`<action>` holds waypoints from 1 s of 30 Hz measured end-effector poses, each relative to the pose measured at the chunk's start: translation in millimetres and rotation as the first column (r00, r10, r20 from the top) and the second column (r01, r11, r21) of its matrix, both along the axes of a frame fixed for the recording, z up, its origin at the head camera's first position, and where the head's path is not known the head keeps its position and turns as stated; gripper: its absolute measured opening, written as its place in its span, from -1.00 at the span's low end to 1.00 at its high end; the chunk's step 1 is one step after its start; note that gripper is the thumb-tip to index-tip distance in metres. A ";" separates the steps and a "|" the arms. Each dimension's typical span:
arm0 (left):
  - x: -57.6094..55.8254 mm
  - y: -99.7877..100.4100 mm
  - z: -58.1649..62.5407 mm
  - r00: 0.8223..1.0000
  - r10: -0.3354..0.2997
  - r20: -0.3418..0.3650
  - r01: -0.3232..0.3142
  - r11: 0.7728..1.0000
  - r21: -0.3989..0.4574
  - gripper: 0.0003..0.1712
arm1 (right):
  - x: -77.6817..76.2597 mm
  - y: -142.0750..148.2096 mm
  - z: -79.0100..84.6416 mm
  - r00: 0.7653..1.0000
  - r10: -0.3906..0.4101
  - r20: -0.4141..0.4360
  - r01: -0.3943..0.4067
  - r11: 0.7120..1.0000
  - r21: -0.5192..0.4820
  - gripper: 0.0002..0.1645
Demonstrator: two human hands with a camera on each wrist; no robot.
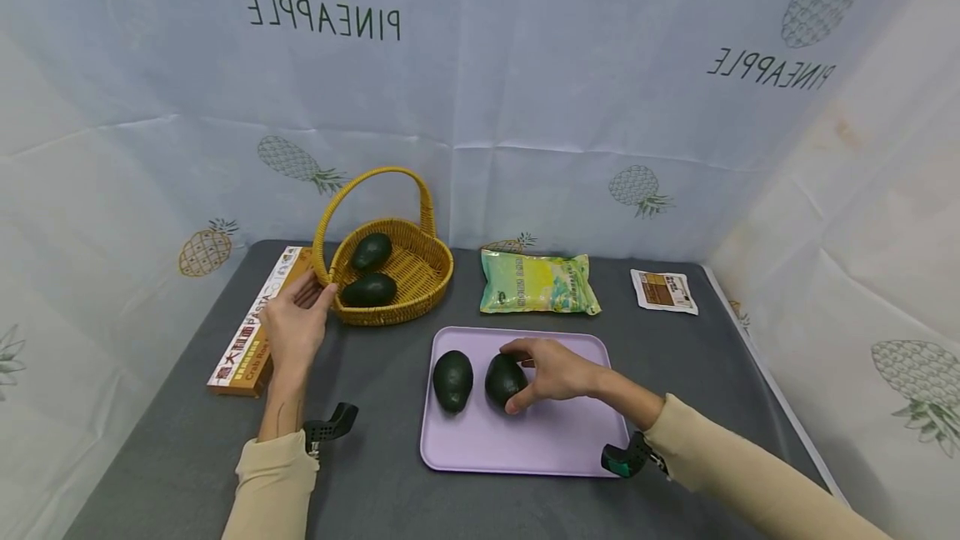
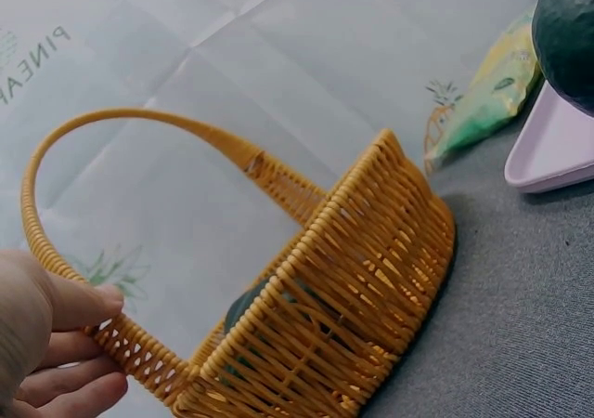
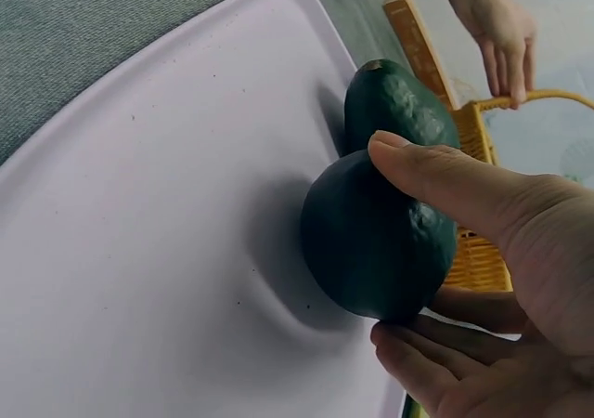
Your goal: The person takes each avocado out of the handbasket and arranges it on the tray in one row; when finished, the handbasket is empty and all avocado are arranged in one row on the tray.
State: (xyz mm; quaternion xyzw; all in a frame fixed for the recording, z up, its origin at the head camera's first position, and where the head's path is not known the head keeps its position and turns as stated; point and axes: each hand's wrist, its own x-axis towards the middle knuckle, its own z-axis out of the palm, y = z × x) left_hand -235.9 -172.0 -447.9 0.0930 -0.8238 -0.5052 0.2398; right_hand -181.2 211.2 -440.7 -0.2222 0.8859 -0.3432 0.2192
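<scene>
Leftmost, a long pasta box (image 1: pixel 258 327) lies slanted on the table, its far end partly behind the left hand (image 1: pixel 295 322). That hand pinches the base of the handle (image 2: pixel 139 113) of a yellow wicker basket (image 1: pixel 429 290), thumb on one side and fingers on the other; the head view hides some of the fingers. In the basket sit a rear avocado (image 1: pixel 371 252) and a front avocado (image 1: pixel 369 291), which the left wrist view shows only as dark patches behind the weave. On the lilac tray (image 1: pixel 555 448) rests another avocado (image 1: pixel 453 382), partly covered in the right wrist view. Just right of it, the right hand (image 1: pixel 555 369) clasps a fourth avocado (image 1: pixel 504 380) over the tray between thumb and fingers; whether its underside touches the tray I cannot tell. Behind the tray lies a green-yellow bag (image 1: pixel 536 282), its print too small to read, and farther right a small packet (image 1: pixel 664 292). The dark grey tabletop (image 1: pixel 375 490) runs out of frame at the bottom. Around it hangs pale, creased sheeting (image 1: pixel 540 90) with pineapples and mirrored "PINEAPPLE" lettering, some cut off above.
</scene>
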 end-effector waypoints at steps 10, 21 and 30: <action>0.1 0.2 0.5 1.000 0.000 0.013 0.000 1.000 0.009 -0.43 | 3.1 1.6 0.8 0.998 0.011 -0.062 -0.008 0.999 0.044 0.10; 2.1 -0.2 0.8 1.000 -0.006 0.018 0.006 1.000 0.020 -0.44 | 5.5 -1.1 0.6 0.997 0.038 -0.072 -0.032 0.997 0.075 0.17; 1.8 -0.7 0.8 1.000 -0.010 0.019 0.010 1.000 0.021 -0.44 | 8.1 -1.0 0.5 0.994 0.022 -0.106 -0.011 0.994 0.110 0.16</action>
